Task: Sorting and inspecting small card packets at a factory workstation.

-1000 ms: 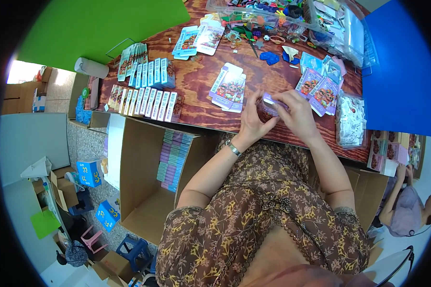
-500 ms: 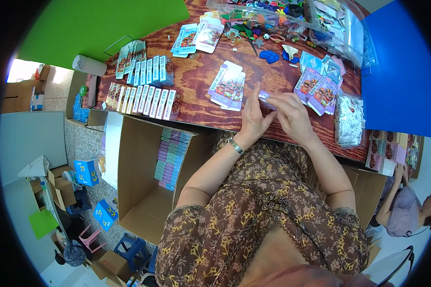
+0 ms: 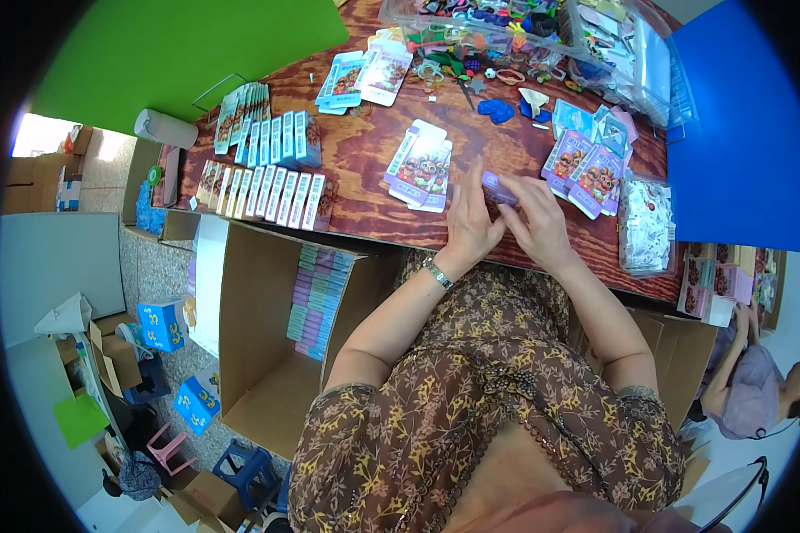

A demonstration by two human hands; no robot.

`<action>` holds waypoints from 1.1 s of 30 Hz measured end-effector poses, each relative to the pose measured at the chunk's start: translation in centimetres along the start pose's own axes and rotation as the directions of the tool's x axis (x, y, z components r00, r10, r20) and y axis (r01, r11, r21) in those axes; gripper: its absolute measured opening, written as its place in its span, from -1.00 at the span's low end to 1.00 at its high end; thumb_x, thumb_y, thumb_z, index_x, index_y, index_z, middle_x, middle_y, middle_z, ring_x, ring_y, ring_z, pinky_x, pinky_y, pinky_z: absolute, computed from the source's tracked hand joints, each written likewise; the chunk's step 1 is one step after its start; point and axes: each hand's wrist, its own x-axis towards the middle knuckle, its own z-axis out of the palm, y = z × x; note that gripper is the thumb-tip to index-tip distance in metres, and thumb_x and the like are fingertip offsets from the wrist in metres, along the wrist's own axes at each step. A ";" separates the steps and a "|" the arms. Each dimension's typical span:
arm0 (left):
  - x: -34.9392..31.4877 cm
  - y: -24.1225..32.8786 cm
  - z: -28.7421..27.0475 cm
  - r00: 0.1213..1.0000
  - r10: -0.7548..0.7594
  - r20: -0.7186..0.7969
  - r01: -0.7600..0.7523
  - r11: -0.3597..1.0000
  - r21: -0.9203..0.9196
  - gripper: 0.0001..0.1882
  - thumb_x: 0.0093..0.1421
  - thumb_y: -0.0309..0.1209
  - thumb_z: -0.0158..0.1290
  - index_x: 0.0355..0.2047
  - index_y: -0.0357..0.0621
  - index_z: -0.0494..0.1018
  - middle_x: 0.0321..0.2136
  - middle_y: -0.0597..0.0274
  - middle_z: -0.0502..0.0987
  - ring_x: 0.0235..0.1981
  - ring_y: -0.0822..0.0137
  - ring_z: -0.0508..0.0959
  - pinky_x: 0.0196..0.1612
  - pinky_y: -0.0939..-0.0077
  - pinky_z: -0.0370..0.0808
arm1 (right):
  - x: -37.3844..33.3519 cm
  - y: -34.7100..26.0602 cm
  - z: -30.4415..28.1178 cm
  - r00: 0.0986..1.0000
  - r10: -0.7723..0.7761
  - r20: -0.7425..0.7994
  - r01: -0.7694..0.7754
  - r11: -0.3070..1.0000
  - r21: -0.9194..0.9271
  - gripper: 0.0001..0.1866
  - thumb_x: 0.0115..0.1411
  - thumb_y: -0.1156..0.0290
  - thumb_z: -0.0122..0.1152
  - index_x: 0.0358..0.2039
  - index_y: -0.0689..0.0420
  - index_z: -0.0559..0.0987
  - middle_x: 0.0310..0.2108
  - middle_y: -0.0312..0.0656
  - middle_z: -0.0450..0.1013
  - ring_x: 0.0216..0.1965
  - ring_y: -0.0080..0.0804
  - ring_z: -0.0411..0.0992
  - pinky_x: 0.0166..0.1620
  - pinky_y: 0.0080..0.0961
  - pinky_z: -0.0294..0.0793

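A small purple box point(image 3: 498, 188) is held between my two hands above the front part of the wooden table. My left hand point(image 3: 473, 213) is upright against its left side, fingers pressed together. My right hand point(image 3: 540, 220) grips the box from the right, with fingers bent over its top. Just left of the hands lie flat purple-and-white cartons point(image 3: 420, 169) in a loose stack. To their right more purple printed cartons point(image 3: 596, 173) are fanned out, with blue clear-film packets point(image 3: 580, 117) behind them. My palms hide much of the held box.
Rows of filled boxes point(image 3: 280, 191) stand on the table's left, near a white roll point(image 3: 165, 129). Clear bins of small trinkets point(image 3: 480, 40) are at the back. A clear tub of white slips point(image 3: 647, 226) sits right. Below is an open cardboard box point(image 3: 267, 373). Another person point(image 3: 756, 382) works far right.
The purple box has turned and shows more of its face between my hands. My right fingers have bent further over it; both hands stay in nearly the same place.
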 end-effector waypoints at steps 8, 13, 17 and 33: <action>2.4 -2.8 -2.8 0.987 0.001 0.162 -0.047 0.960 0.278 -0.02 0.04 -0.13 0.32 0.33 -0.37 0.12 0.30 -0.33 0.17 0.34 -0.27 0.17 0.35 -0.14 0.13 | 1.0 5.2 -3.0 0.934 0.358 0.020 -0.357 0.922 0.148 -0.54 0.30 0.49 0.19 0.21 0.21 0.45 0.12 -0.08 0.48 0.09 -0.29 0.46 0.14 -0.37 0.43; 2.9 -6.1 -3.6 0.931 -0.258 0.258 0.022 0.746 0.665 -0.13 0.18 0.08 0.19 0.37 -0.06 0.18 0.35 -0.29 0.11 0.38 -0.42 0.02 0.27 -0.50 0.03 | 2.0 9.4 -6.9 0.850 0.521 0.076 -0.495 0.743 0.450 -0.48 0.35 0.43 0.17 0.30 0.18 0.35 0.09 -0.06 0.46 0.07 -0.42 0.44 0.14 -0.46 0.41; 3.1 -12.0 -5.5 0.939 -0.149 0.311 -0.122 0.699 0.705 -0.41 0.36 -0.05 -0.02 0.35 0.13 0.26 0.38 -0.09 0.16 0.37 -0.31 0.12 0.27 -0.48 0.06 | 2.4 10.1 -8.0 0.832 0.555 -0.005 -0.508 0.766 0.394 -0.52 0.34 0.41 0.20 0.24 0.17 0.42 0.03 -0.02 0.51 -0.01 -0.37 0.49 0.03 -0.46 0.48; 5.7 -1.5 -0.9 0.971 -0.164 0.174 0.238 0.731 -0.640 0.16 -0.02 -0.47 0.43 0.41 -0.26 -0.14 0.38 -0.11 0.07 0.40 0.14 0.14 0.38 0.22 0.24 | 5.1 4.3 1.7 0.601 0.609 0.517 -0.655 0.005 0.756 -0.54 0.42 0.37 0.05 0.30 0.08 0.31 0.09 -0.20 0.44 0.09 -0.38 0.45 0.05 -0.27 0.55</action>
